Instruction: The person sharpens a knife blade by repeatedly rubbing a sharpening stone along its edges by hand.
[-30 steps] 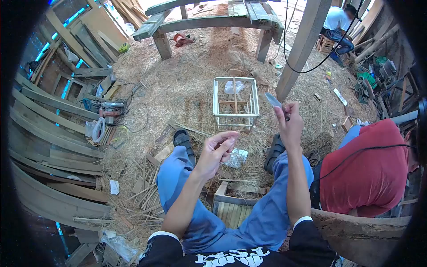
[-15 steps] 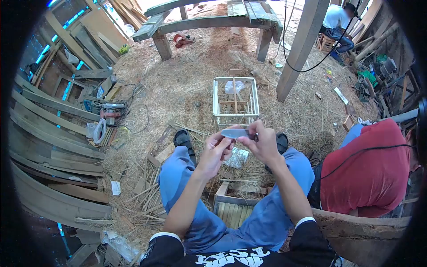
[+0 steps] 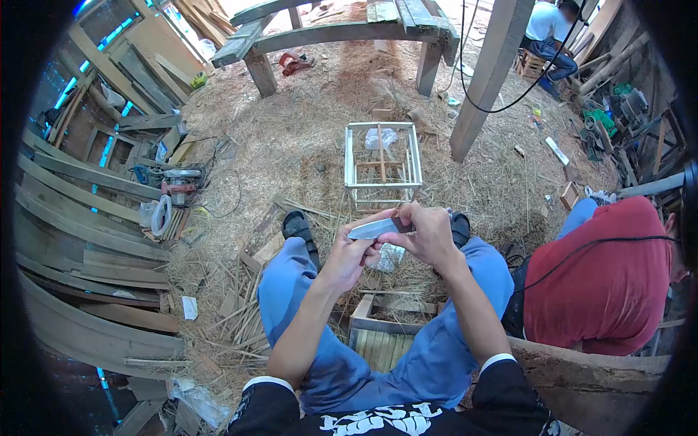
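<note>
My right hand (image 3: 429, 234) is closed round the handle of a knife (image 3: 371, 229), whose broad grey blade points to the left. My left hand (image 3: 352, 251) is closed just left of it, with its fingers curled beneath and beside the blade. Whatever the left fingers pinch is hidden or too small to name. Both hands are close together above my knees, and most of the knife's handle is covered by the right fingers.
A pale wooden frame (image 3: 383, 156) stands on the straw-covered floor ahead. A person in a red shirt (image 3: 592, 280) sits close on my right; another person (image 3: 549, 36) sits far right. A circular saw (image 3: 180, 183) lies left. A wooden post (image 3: 491, 80) rises ahead.
The knife has shifted slightly left and down, and its blade has turned, its tip now lower. My right hand has moved a little with it; my left hand stays nearly in place.
</note>
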`<state>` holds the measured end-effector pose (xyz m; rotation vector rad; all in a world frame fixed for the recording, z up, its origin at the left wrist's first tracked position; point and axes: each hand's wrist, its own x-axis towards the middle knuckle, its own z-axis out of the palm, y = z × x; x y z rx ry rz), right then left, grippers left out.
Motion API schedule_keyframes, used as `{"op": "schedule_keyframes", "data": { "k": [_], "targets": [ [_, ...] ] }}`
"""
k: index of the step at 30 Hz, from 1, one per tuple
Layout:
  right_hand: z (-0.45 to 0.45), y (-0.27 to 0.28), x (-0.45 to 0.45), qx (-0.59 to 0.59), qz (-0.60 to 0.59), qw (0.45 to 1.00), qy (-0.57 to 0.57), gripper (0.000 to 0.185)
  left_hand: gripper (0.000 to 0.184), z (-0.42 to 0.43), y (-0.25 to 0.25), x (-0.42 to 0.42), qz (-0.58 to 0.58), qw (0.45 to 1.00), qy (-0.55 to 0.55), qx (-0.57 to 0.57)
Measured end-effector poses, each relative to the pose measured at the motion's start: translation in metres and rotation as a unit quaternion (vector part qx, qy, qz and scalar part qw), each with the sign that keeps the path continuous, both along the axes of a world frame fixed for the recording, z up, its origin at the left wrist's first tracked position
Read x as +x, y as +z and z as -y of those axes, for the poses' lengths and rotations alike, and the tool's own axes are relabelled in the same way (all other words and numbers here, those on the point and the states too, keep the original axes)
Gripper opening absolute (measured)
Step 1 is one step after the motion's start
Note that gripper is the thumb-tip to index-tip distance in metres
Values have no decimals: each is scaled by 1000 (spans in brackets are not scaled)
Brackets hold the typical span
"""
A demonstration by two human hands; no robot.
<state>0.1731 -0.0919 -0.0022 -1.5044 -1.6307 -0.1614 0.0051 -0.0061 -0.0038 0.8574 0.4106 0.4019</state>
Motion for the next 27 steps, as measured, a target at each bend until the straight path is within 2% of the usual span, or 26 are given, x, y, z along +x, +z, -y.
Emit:
{"op": "schedule_keyframes", "data": {
  "k": [9,12,15,21,27],
  "targets": [
    [2,-3,13,9,39,997,-59,46,38,-1,0,0,-11,1000,-1,-9],
    [4,0,24,5,-29,992,-127,43,35,-2,8,-3,-13,1000,12,-14],
    [7,7,51,-21,-131,942,-308,39,34,-1,7,-9,3,1000,-19,3],
    [18,-1,47,-15,-121,955,-269,38,35,-6,7,-11,-12,999,30,10],
    [13,-2,21,-57,-167,978,-110,41,35,0,4,-4,-43,994,70,73]
  ]
}}
